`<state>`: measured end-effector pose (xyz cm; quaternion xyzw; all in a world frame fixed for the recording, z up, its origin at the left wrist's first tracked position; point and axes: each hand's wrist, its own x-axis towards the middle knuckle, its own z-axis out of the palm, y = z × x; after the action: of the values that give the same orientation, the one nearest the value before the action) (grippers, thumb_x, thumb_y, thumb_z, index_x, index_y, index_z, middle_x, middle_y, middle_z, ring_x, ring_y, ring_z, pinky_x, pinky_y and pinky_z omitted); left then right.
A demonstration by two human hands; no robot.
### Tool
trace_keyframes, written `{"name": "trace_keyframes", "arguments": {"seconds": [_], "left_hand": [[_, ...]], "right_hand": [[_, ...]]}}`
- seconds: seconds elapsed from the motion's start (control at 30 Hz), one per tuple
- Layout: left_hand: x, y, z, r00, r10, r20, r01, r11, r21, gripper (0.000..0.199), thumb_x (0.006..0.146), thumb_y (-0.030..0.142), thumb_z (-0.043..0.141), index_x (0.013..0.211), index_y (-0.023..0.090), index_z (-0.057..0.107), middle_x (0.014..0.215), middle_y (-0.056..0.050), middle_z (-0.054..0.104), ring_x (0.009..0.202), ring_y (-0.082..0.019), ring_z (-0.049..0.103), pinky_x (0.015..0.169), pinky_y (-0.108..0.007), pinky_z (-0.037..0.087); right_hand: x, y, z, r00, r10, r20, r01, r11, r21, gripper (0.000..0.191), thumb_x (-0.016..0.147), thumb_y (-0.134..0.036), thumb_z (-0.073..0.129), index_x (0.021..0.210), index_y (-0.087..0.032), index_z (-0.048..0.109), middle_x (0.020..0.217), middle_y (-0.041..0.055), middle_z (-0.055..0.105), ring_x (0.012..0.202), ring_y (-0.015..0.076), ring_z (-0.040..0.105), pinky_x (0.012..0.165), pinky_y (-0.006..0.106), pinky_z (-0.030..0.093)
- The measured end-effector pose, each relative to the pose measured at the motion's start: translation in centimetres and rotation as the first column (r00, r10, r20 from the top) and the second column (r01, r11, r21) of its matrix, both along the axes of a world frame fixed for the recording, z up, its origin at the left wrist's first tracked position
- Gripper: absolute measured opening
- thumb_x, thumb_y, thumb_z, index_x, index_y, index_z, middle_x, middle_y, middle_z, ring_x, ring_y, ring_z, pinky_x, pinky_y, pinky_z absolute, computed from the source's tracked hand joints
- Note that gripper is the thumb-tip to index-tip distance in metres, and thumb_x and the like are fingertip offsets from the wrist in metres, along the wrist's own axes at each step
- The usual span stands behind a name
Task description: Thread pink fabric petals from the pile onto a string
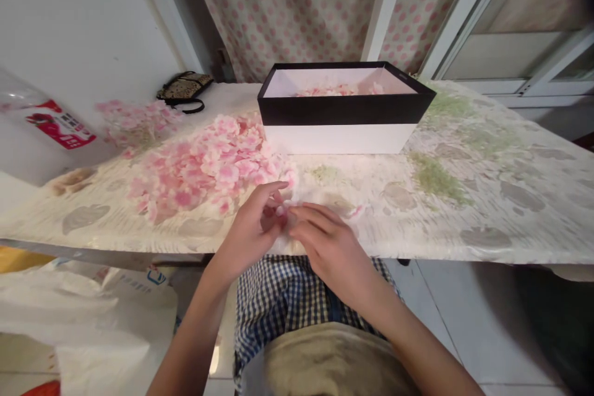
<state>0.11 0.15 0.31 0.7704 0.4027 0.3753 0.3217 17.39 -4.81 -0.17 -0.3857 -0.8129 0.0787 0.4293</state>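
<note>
Near the front edge of the table, my left hand (250, 227) has its thumb and fingers closed on a small pale pink flower (286, 206), largely covered by the fingers. Fingertips of my right hand (333, 249) pinch at the same flower from the other side. To the left and behind spreads a heap of pink and white artificial flowers (204, 164). A loose pinkish petal (356, 211) rests on the tablecloth right of my hands. Some thin green bits (323, 173) lie just beyond them.
A white box with a black rim (343, 138) stands at the back, pink flowers inside. Green clumps (439, 179) lie on the right of the patterned tablecloth (485, 236). A dark patterned pouch (185, 86) sits at the back left. White bags (102, 315) are below the table.
</note>
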Motion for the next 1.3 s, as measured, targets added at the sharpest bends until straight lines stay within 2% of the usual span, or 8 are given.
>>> {"name": "trace_keyframes", "arguments": {"seconds": [0.27,0.47,0.6,0.7,0.9,1.03,1.17,1.3], "left_hand": [[0.3,-0.2,-0.2,0.993,0.053,0.11,-0.043,0.995,-0.091,0.048,0.084,0.01,0.054,0.128,0.026,0.045,0.118,-0.006,0.055,0.097,-0.017,0.064,0.083,-0.031,0.053],[1.1,-0.7,1.6,0.981,0.194,-0.019,-0.195,0.977,-0.088,0.036,0.088,0.021,0.055,0.123,0.02,0.047,0.111,-0.008,0.062,0.096,-0.022,0.067,0.083,-0.037,0.054],[1.1,-0.5,2.1,0.979,0.189,-0.073,-0.196,0.976,-0.094,0.038,0.09,0.031,0.056,0.125,0.021,0.047,0.108,-0.008,0.064,0.094,-0.022,0.067,0.082,-0.039,0.056],[0.7,0.1,1.6,0.986,0.164,-0.037,-0.167,0.975,-0.148,0.045,0.084,0.025,0.063,0.125,0.022,0.045,0.107,-0.007,0.063,0.094,-0.022,0.067,0.082,-0.038,0.056],[0.7,-0.7,1.2,0.964,0.159,0.214,-0.12,0.976,-0.183,0.044,0.08,0.018,0.067,0.119,0.023,0.048,0.1,-0.003,0.061,0.084,-0.016,0.068,0.072,-0.027,0.058],[1.7,-3.0,1.9,0.935,0.126,0.333,-0.079,0.986,-0.15,0.044,0.083,0.016,0.068,0.121,0.027,0.049,0.105,-0.001,0.06,0.088,-0.012,0.068,0.076,-0.022,0.057],[2.4,-4.7,2.2,0.913,0.091,0.398,-0.041,0.99,-0.132,0.045,0.085,0.012,0.065,0.122,0.031,0.049,0.107,0.0,0.059,0.089,-0.012,0.067,0.074,-0.022,0.059],[2.6,-5.3,2.3,0.901,0.11,0.421,-0.041,0.985,-0.169,0.043,0.085,0.011,0.065,0.121,0.03,0.051,0.109,-0.001,0.058,0.091,-0.014,0.066,0.076,-0.025,0.061]], "right_hand": [[0.4,0.3,-0.9,0.992,0.121,-0.019,-0.123,0.987,-0.101,0.021,0.093,-0.001,0.043,0.091,-0.015,0.058,0.121,0.0138,0.06,0.125,0.0234,0.05,0.107,0.042,0.045],[0.9,0.4,-0.9,0.976,0.212,-0.044,-0.216,0.966,-0.142,0.02,0.092,-0.001,0.046,0.089,-0.018,0.056,0.111,0.0072,0.062,0.117,0.0189,0.055,0.111,0.041,0.039],[0.8,0.5,-0.8,0.969,0.247,0.01,-0.243,0.96,-0.139,0.019,0.093,-0.003,0.049,0.084,-0.019,0.056,0.093,0.0016,0.062,0.109,0.0161,0.058,0.115,0.041,0.034],[0.9,0.4,-0.9,0.967,0.256,0.014,-0.252,0.961,-0.113,0.019,0.092,-0.004,0.052,0.085,-0.02,0.058,0.102,0.0017,0.063,0.111,0.0165,0.058,0.116,0.043,0.031],[1.0,0.1,-0.8,0.922,0.091,-0.376,-0.183,0.959,-0.218,0.017,0.088,-0.006,0.06,0.085,-0.022,0.065,0.124,0.0057,0.051,0.117,0.0197,0.054,0.096,0.037,0.049],[0.7,-0.3,-0.2,0.844,0.033,-0.535,-0.202,0.944,-0.26,0.015,0.084,-0.006,0.066,0.082,-0.021,0.067,0.118,0.0048,0.055,0.109,0.0176,0.059,0.094,0.033,0.05],[0.6,-1.0,0.0,0.77,0.003,-0.638,-0.255,0.918,-0.303,0.015,0.085,-0.008,0.064,0.083,-0.022,0.067,0.099,0.0014,0.063,0.091,0.0138,0.064,0.074,0.024,0.056],[0.8,-1.8,-0.2,0.747,-0.044,-0.663,-0.227,0.921,-0.317,0.013,0.085,-0.009,0.064,0.084,-0.021,0.067,0.093,0.0019,0.065,0.085,0.0144,0.065,0.07,0.025,0.054]]}}
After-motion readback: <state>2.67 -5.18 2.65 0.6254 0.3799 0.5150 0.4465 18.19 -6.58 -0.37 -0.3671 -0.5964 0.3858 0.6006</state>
